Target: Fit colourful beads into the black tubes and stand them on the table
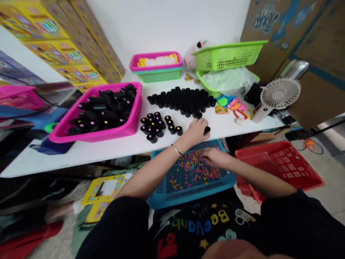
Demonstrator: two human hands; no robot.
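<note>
My left hand point(198, 130) is over the front edge of the white table, its fingers closed round a small black cylinder point(207, 130). Lower down, my right hand point(214, 157) reaches into a blue basket point(172, 197) on my lap; its fingertips are among small pink and yellow pieces point(192, 167), and what they hold is too small to make out. Left of my left hand stand black cylinders with pink or yellow dots on top point(153, 126). Behind it is a dense group of black cylinders without visible dots point(183, 99).
A pink basket point(138, 108) of black cylinders stands at the left. Green baskets point(229, 57), a pink-rimmed basket point(156, 68) and a small fan point(280, 93) are farther back. A red crate point(280, 162) is at the lower right; yellow boxes point(51, 46) are stacked upper left.
</note>
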